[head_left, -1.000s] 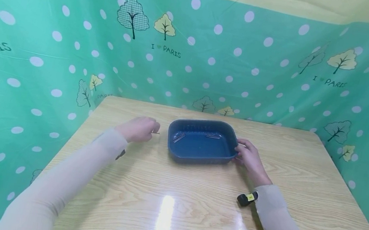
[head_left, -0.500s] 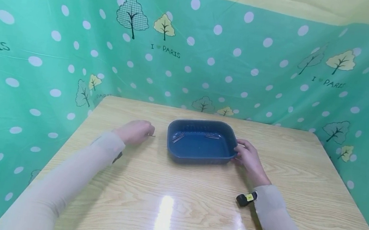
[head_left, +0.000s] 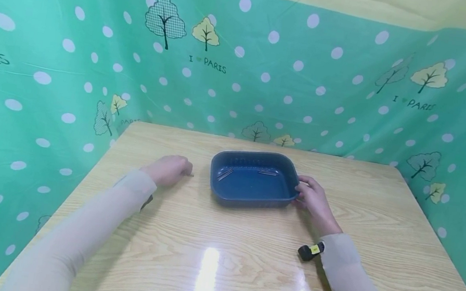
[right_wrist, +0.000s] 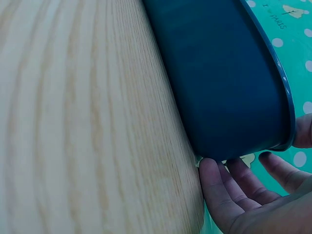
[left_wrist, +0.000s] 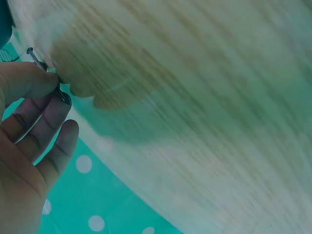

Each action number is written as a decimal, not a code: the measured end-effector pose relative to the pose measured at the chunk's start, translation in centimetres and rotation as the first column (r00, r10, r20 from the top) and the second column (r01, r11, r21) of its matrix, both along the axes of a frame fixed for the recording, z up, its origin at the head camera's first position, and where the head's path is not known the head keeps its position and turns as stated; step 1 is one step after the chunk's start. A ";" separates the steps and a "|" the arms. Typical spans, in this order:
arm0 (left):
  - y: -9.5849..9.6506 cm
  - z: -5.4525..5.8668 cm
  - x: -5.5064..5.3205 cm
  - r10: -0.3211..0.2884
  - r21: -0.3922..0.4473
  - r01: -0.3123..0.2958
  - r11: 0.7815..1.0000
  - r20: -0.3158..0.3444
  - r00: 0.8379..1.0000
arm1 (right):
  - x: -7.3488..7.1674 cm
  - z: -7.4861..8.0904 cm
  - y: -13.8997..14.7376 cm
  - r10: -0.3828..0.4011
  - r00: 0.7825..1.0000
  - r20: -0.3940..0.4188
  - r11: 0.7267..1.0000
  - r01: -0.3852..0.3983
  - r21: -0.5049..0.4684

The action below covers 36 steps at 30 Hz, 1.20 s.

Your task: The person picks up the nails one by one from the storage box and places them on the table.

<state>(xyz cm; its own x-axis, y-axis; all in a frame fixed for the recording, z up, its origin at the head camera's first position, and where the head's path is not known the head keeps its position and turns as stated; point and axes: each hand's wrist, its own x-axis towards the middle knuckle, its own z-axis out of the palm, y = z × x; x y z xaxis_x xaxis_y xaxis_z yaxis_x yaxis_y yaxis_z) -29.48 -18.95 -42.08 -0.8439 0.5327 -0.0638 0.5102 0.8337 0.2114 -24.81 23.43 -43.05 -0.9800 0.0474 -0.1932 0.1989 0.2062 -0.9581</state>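
Observation:
Left of the blue tray, my left hand (head_left: pixel 169 169) is low over the table, pinching a thin metal nail (left_wrist: pixel 36 58) between thumb and fingers. The left wrist view shows its flat head sticking out past the thumb; whether a second nail lies with it I cannot tell. My right hand (head_left: pixel 315 202) holds the right end of the blue tray (head_left: pixel 252 202), thumb at the rim and fingertips against the outer wall. Inside the tray, one small group of thin nails (head_left: pixel 225 174) lies at the left and another group of nails (head_left: pixel 268 172) near the back wall.
The tray stands on a light wood-grain table (head_left: pixel 254 255). Behind and beside the table hangs a green dotted curtain (head_left: pixel 239 93). A small black camera (head_left: pixel 309 252) sits at the right wrist.
My left hand has moved slightly left and down, away from the tray, still pinching the nail. The right hand and tray have stayed in place.

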 end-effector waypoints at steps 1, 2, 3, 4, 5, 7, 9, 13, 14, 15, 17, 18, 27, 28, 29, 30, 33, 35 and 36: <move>0.0 -0.1 0.0 0.008 0.002 -0.008 1.000 0.006 1.000 | 0.0 0.0 0.0 0.000 1.000 0.003 1.000 0.000 0.004; 0.0 -0.1 0.0 0.011 0.004 -0.011 1.000 0.008 1.000 | 0.0 0.0 0.0 0.001 1.000 0.004 1.000 -0.001 0.006; 0.0 -0.2 0.0 0.012 0.007 -0.012 1.000 0.009 1.000 | 0.0 0.0 0.0 0.001 1.000 0.005 1.000 -0.001 0.009; -0.1 -0.2 0.0 0.013 0.009 -0.013 1.000 0.009 1.000 | 0.0 0.0 0.0 -0.001 1.000 0.007 1.000 0.001 0.013; -0.1 -0.2 0.0 0.013 0.009 -0.013 1.000 0.008 1.000 | -0.1 0.0 0.0 -0.002 1.000 0.009 1.000 0.002 0.012; -0.1 -0.3 0.0 0.010 0.005 -0.010 1.000 0.003 1.000 | -0.1 0.0 0.0 -0.003 1.000 0.011 1.000 0.003 0.004; -0.2 -0.3 -0.1 0.002 -0.002 -0.002 1.000 -0.003 1.000 | -0.1 0.0 0.0 -0.003 1.000 0.010 1.000 0.003 -0.001; -0.3 -0.5 -0.1 -0.006 -0.010 0.006 1.000 -0.015 1.000 | -0.1 0.0 0.0 -0.001 1.000 0.009 1.000 0.001 -0.002; -0.3 -0.5 -0.1 -0.005 -0.012 0.005 1.000 -0.018 1.000 | 0.0 0.0 0.0 -0.002 1.000 0.009 1.000 0.002 -0.001; -0.3 -0.5 -0.1 -0.004 -0.011 0.004 1.000 -0.020 1.000 | 0.0 0.0 -0.1 -0.002 1.000 0.009 1.000 0.002 -0.001; -0.3 -0.5 -0.1 -0.002 -0.014 0.002 1.000 -0.024 1.000 | 0.0 0.0 -0.1 -0.004 1.000 0.010 1.000 0.004 -0.004; -0.3 -0.5 -0.1 -0.006 -0.015 0.005 1.000 -0.026 1.000 | 0.0 0.0 -0.1 -0.005 1.000 0.009 1.000 0.005 -0.005; -0.2 -0.3 0.0 0.007 -0.020 -0.007 1.000 -0.006 1.000 | 0.1 0.0 0.0 -0.005 1.000 0.014 1.000 0.005 -0.010; -0.2 -0.2 0.0 0.006 -0.020 -0.007 1.000 -0.007 1.000 | 0.0 0.0 0.0 -0.004 1.000 0.012 1.000 0.005 -0.013; -0.2 -0.2 0.0 0.004 -0.019 -0.004 1.000 -0.009 1.000 | 0.0 -0.1 0.0 -0.002 1.000 0.010 1.000 0.002 -0.013; -0.2 -0.1 0.1 0.005 -0.021 -0.005 1.000 -0.010 1.000 | 0.0 -0.1 0.1 -0.002 1.000 0.009 1.000 0.002 -0.016; -0.1 0.0 0.1 0.002 -0.023 -0.002 1.000 -0.011 1.000 | -0.1 -0.2 0.1 0.002 1.000 0.006 1.000 -0.002 -0.015; -0.2 0.1 0.1 -0.006 -0.022 0.006 1.000 -0.011 1.000 | -0.1 -0.3 0.1 0.004 1.000 0.005 1.000 -0.004 -0.013; -0.1 0.1 0.0 -0.003 -0.025 0.003 1.000 -0.011 1.000 | -0.1 -0.3 0.1 0.004 1.000 0.006 1.000 -0.004 -0.014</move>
<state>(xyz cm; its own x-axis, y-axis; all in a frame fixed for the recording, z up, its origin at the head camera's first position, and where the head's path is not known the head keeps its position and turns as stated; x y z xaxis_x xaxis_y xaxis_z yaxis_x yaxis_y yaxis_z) -29.44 -19.09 -42.00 -0.8429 0.5338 -0.0680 0.5151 0.8369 0.1849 -24.88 23.56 -43.32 -0.9790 0.0408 -0.1997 0.2038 0.1938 -0.9596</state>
